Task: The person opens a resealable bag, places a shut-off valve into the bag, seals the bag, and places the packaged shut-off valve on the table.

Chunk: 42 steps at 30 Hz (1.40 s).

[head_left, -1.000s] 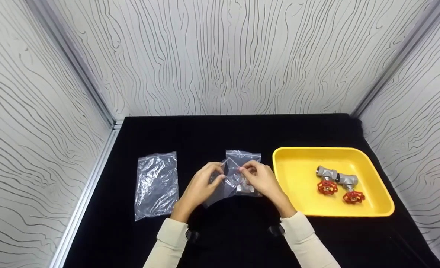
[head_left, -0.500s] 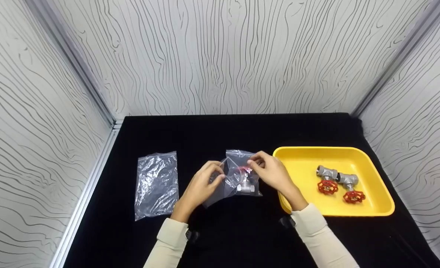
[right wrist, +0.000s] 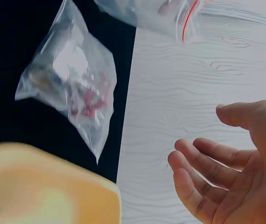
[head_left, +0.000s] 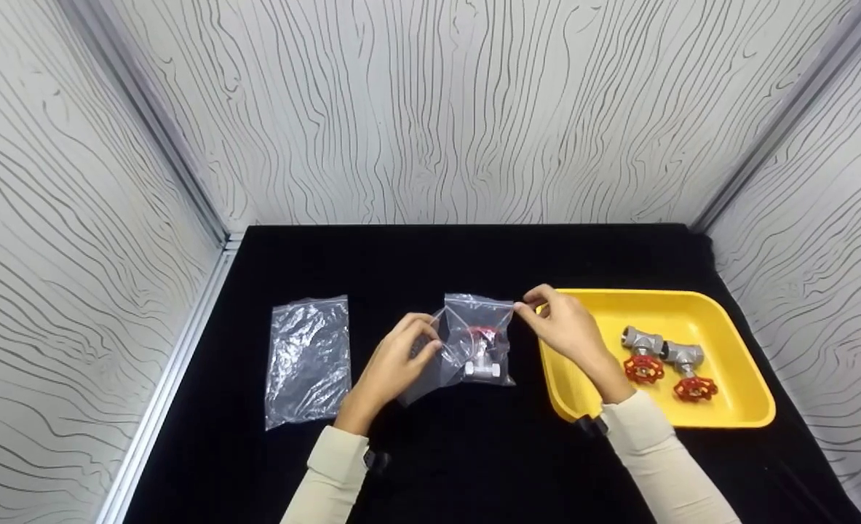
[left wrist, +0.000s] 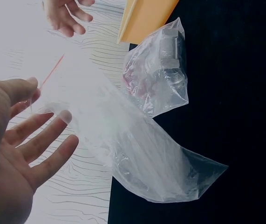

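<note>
Between thumb and index finger my left hand [head_left: 399, 358] pinches the top edge of a clear zip bag [left wrist: 156, 158], its red zip line showing in the left wrist view. That bag hangs tilted, and I see nothing inside it. Just right of it a second zip bag [head_left: 499, 314] lies on the black cloth with a red-handled valve [head_left: 482, 364] inside. My right hand [head_left: 565, 325] is over the back left corner of the yellow tray [head_left: 557, 386]. Its fingers are relaxed and apart from the bags, holding nothing in the right wrist view [right wrist: 226, 172].
Two more valves [head_left: 643, 353] with red handwheels lie in the right part of the tray. Another flat clear bag [head_left: 308, 364] lies on the cloth at the left. White wood-patterned walls [head_left: 430, 109] stand behind and on both sides.
My right hand has moved right, from over the bag with the valve toward the tray, uncovering the valve. My left hand has stayed in place with the zip bag.
</note>
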{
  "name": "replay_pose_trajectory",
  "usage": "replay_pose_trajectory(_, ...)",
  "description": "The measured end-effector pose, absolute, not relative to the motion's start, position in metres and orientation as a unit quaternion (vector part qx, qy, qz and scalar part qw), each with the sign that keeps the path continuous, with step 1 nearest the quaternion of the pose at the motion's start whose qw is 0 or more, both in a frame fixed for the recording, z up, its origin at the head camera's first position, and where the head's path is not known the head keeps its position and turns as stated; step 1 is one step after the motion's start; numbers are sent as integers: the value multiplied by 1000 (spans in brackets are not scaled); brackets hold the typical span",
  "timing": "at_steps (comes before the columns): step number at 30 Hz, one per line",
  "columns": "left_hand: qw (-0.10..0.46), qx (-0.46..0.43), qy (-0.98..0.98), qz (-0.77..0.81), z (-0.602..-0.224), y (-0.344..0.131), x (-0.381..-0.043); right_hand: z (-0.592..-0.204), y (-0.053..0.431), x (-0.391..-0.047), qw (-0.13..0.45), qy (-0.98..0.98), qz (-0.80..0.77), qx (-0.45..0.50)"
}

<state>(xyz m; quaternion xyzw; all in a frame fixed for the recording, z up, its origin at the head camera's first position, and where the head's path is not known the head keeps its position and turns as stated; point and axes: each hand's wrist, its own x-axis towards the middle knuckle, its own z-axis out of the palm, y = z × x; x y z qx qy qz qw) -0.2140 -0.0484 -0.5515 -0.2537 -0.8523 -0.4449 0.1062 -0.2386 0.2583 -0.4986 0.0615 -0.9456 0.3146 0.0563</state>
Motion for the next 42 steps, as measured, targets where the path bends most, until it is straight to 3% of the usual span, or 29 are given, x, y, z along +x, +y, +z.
replay_pose_trajectory(24,103,-247,-859,-437,-549,-50,-212,-496,343,-239,28,-973,231,14)
replay_pose_trajectory(42,101,-249,-857,-439,-548,-49,-213,-505,397,-240,-35,-977,206,-40)
